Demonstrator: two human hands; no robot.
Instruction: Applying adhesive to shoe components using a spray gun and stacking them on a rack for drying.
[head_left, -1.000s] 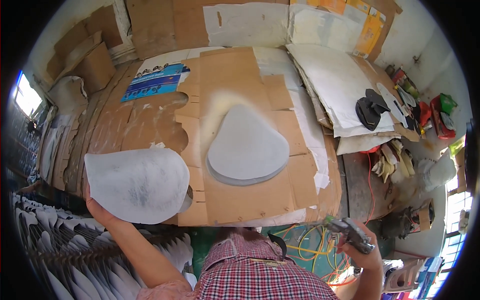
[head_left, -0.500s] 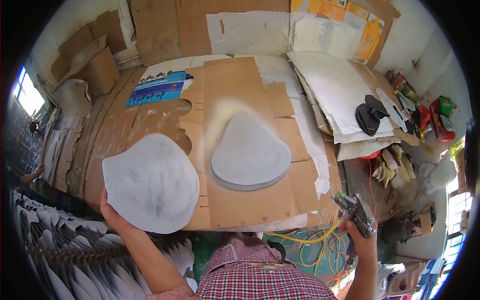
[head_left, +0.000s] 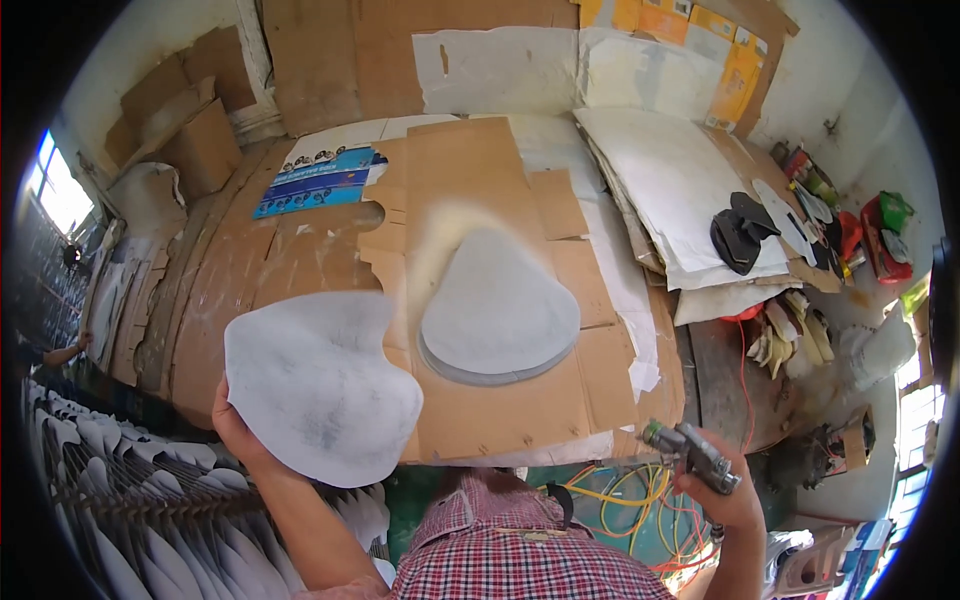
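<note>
My left hand [head_left: 238,428] grips the left edge of a pale grey, curved shaped sheet [head_left: 325,390] with darker smudges on its face. A concave notch shows on the sheet's right side, and it hangs over the table's near left part. My right hand [head_left: 722,488] is closed around a metal spray gun [head_left: 695,460], its nozzle end pointing left, beyond the table's near right corner. Between the hands lies a stack of rounded, pear-shaped grey sheets [head_left: 498,305] on brown cardboard [head_left: 480,420], pale overspray around its far end.
A blue printed card [head_left: 318,183] lies far left. White sheets [head_left: 660,180] are piled at the right, a black shaped piece [head_left: 742,232] on them. Many similar grey pieces [head_left: 140,500] stand racked lower left. Yellow and orange hoses [head_left: 630,495] coil on the green floor.
The sheet in my left hand has turned and shifted slightly right and nearer, its notch now facing right. The spray gun has moved left and tilted flatter. The stack has stayed put.
</note>
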